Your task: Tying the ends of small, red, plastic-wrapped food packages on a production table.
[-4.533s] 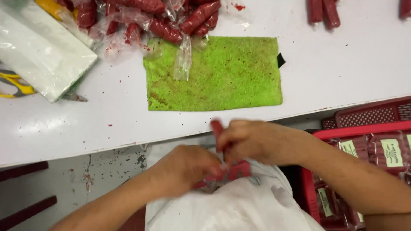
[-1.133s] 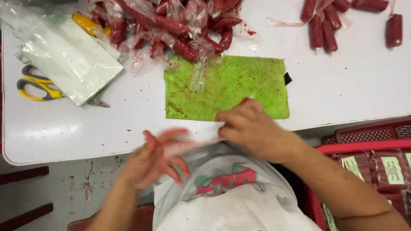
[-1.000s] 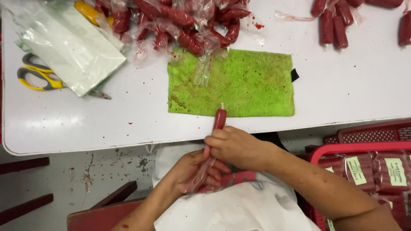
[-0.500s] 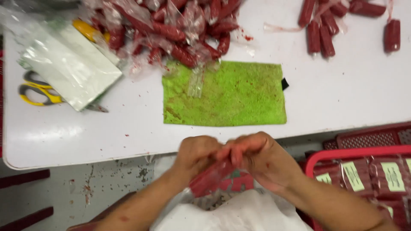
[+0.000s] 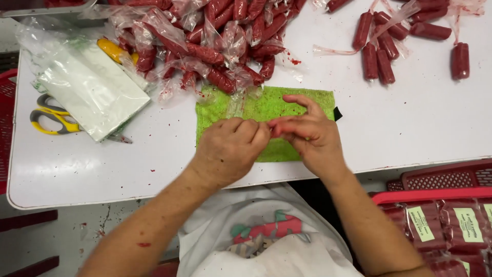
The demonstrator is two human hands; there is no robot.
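Dark red vacuum-sealed packages with pale green rectangular labels fill the red plastic crate at lower right. A flat clear-plastic-wrapped white packet lies upper left on the white worktop.

Whatever the blurred hands pinch hidden between fingertips; sausage pile cut off at top.

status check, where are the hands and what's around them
Left hand and right hand meet fingertip to fingertip over the green cloth; anything pinched is too blurred to tell. Wrapped red sausages piled just beyond. Yellow scissors far left, untouched.
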